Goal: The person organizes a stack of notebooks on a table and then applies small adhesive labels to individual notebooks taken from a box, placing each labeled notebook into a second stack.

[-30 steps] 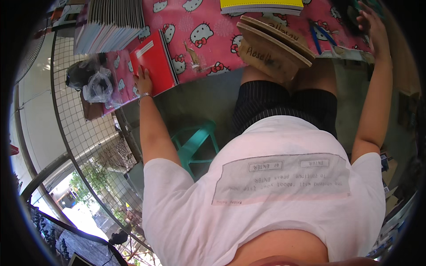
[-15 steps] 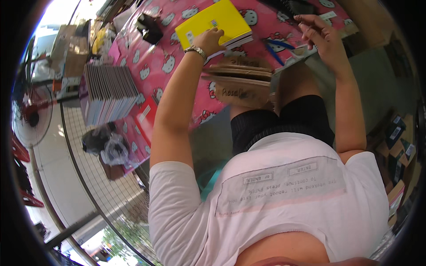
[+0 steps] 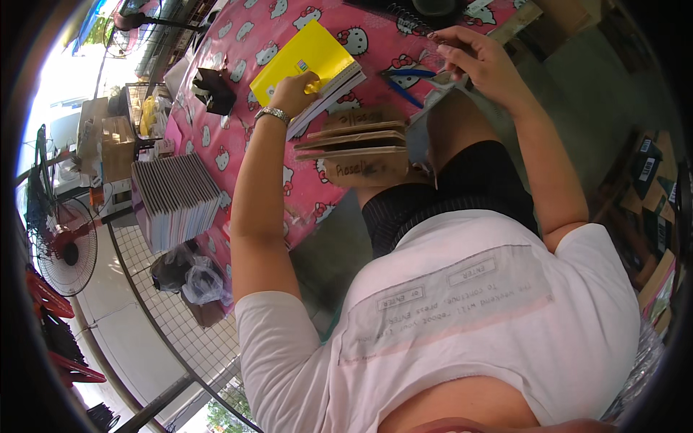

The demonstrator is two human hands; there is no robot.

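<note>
My left hand (image 3: 292,95), with a metal-band watch at its wrist, is closed over the near part of a yellow-covered notebook (image 3: 310,50). White page edges show along the notebook's near right side. Raised above the table's near right side, my right hand (image 3: 473,63) has its thumb and fingers pinched together. Whatever is between them is too small to make out. Close by, a black spiral coil (image 3: 408,19) lies at the far edge of the view. Blue-handled pliers (image 3: 406,85) rest on the table between my hands.
A pink patterned cloth (image 3: 238,47) covers the table. Cardboard pieces with handwriting (image 3: 368,164) stand at its near edge, by my lap. A tall stack of notebooks (image 3: 177,198) is at left, near a black holder (image 3: 214,90). A fan (image 3: 68,249) stands farther left; boxes are at right.
The view has shifted, so the table items sit farther left. The yellow notebook is tilted more, showing more page edge under my left hand. My right hand stays pinched near the coil.
</note>
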